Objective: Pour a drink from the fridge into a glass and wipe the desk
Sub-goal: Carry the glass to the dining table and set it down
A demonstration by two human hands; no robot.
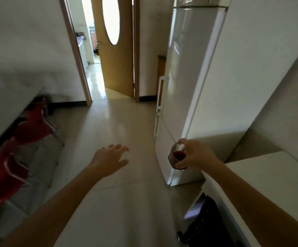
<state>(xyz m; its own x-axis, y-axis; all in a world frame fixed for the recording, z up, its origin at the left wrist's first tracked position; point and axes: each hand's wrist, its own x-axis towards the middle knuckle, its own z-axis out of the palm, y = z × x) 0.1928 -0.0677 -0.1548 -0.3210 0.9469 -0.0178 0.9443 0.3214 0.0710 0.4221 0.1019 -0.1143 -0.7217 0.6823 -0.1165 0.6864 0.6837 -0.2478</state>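
My right hand [195, 154] grips a clear glass [177, 155] holding a dark red drink, held in the air in front of the white fridge [189, 77]. The fridge doors look closed. My left hand [110, 158] is stretched forward over the floor, fingers spread and holding nothing. A grey desk [3, 107] runs along the left edge of the view. The picture is blurred by motion.
Red chairs [11, 157] stand tucked under the desk on the left. A white counter [269, 175] sits at the right, with a black object [205, 227] on the floor below it. A wooden door [116, 50] stands open ahead. Tiled floor [119, 122] runs down the middle.
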